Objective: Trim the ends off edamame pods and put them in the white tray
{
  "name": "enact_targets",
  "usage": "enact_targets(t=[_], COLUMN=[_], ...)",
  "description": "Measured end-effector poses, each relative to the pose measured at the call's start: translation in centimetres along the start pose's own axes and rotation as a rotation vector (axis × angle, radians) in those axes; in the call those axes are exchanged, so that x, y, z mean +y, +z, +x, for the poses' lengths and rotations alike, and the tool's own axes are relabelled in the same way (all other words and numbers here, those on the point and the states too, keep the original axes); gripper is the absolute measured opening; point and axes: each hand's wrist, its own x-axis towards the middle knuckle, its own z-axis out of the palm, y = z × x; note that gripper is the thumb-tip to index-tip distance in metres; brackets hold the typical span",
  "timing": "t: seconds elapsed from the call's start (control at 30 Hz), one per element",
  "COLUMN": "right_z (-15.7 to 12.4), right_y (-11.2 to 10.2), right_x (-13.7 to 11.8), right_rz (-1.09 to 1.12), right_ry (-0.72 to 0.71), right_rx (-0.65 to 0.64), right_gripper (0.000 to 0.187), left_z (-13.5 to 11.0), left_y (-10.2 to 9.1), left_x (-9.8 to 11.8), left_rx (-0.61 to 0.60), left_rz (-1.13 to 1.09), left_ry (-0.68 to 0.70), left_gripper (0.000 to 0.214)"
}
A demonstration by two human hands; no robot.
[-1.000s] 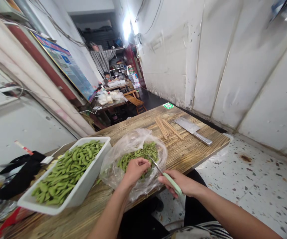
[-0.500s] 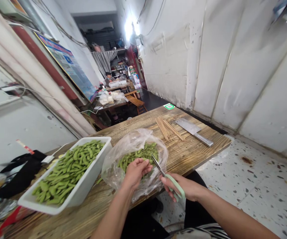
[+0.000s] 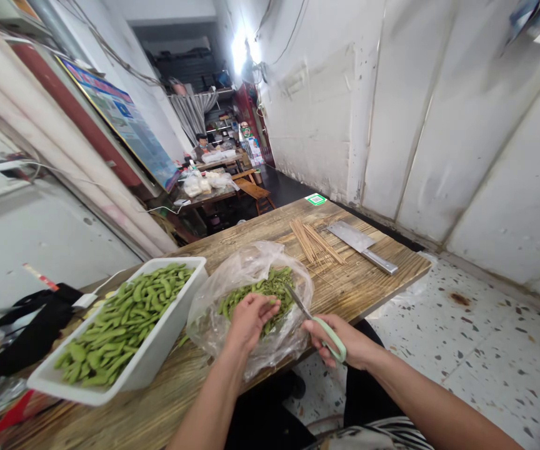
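My left hand [image 3: 251, 319] is closed over the clear plastic bag [image 3: 204, 306], its thumb and fingers pinching a green edamame pod [image 3: 271, 300], mostly hidden by the fingertips. Pale-green-handled scissors [image 3: 330, 337] are gripped in my right hand [image 3: 345, 340]. Their blades look nearly closed and point up and left, over the bag and a little right of my left fingertips. Inside the open bag lie edamame pods and small green trimmings [image 3: 239, 299]. Left of the bag, a white plastic tub [image 3: 155, 359] is heaped with whole edamame pods [image 3: 124, 325].
On the wooden table [image 3: 368, 287] lie a bundle of thin wooden skewers [image 3: 314, 242] and a cleaver [image 3: 361, 245]. A green-and-white code card [image 3: 315, 199] is at the far corner. Black cloth [image 3: 35, 325] sits at left. Someone sits at a distant table [image 3: 211, 197].
The scissors' handles have come closer together and the blades look more closed. My left fingers have risen slightly and now show a green pod tip. The whole view has shifted a little.
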Motion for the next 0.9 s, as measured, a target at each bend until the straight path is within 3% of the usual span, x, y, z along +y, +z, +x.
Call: enact_targets(t=[0.13, 0.37, 0.47, 0.6, 0.73, 0.9], right_z=[-0.4, -1.3, -1.3, -1.3, -1.4, -1.4], right_y=[-1.4, -1.7, -1.6, -1.8, -2.0, -1.7], right_x=[0.0, -0.1, 0.0, 0.4, 0.8, 0.9], right_rz=[0.064, 0.101, 0.081, 0.078, 0.064, -0.037], right_ry=[0.017, 0.042, 0.032, 0.037, 0.047, 0.025], right_rx=[0.006, -0.001, -0.005, -0.010, -0.012, -0.020], right_gripper=[0.040, 0.039, 0.040, 0.043, 0.044, 0.042], left_z=[1.0, 2.4, 3.0, 3.7, 3.5, 2.1], left_y=[-0.3, 1.4, 2.4, 2.9, 2.1, 1.3], left_x=[0.7, -0.7, -0.8, -0.2, 0.5, 1.2], left_rx=[0.004, -0.022, -0.091, -0.158, -0.273, -0.305], left_rz=[0.147, 1.184, 1.413, 1.415, 1.203, 0.984], left_ry=[0.083, 0.353, 0.392, 0.378, 0.332, 0.180], left_gripper=[0.009, 0.017, 0.013, 0.012, 0.018, 0.022])
